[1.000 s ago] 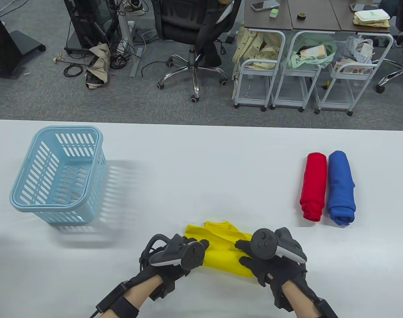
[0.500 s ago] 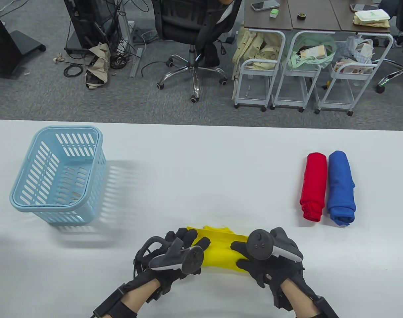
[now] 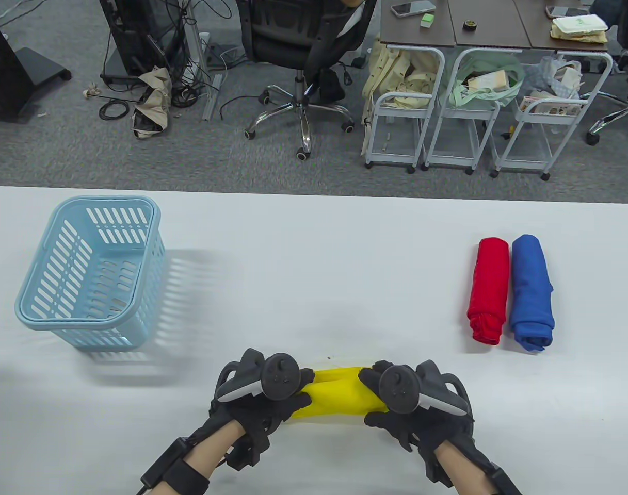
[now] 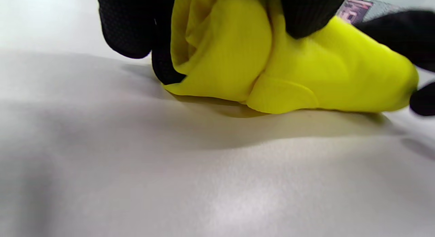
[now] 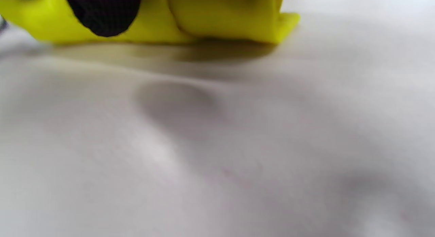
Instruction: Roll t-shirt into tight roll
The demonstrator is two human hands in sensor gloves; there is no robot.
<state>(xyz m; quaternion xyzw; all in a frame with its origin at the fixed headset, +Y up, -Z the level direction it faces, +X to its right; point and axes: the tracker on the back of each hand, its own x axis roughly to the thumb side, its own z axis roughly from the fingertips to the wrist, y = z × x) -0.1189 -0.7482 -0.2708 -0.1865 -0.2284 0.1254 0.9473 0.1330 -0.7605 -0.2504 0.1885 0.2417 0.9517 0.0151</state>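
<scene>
The yellow t-shirt (image 3: 337, 394) lies as a short thick roll near the table's front edge, between my two hands. My left hand (image 3: 288, 394) grips its left end with fingers curled round the cloth; in the left wrist view the yellow t-shirt (image 4: 306, 74) shows its spiral end with black fingertips (image 4: 127, 30) wrapped over it. My right hand (image 3: 378, 397) grips the right end. In the right wrist view the yellow t-shirt (image 5: 210, 19) rests on the table under a black fingertip (image 5: 102, 13). The trackers hide most of both hands' fingers from above.
A light blue slotted basket (image 3: 50, 309) stands at the table's left. A red rolled shirt (image 3: 488, 289) and a blue rolled shirt (image 3: 531, 291) lie side by side at the right. The white table (image 3: 314, 247) ends at a far edge, with chairs and carts beyond.
The flat yellow flap beyond the hands has been rolled up, leaving a compact roll. Both hands turned over the roll and drew closer together.
</scene>
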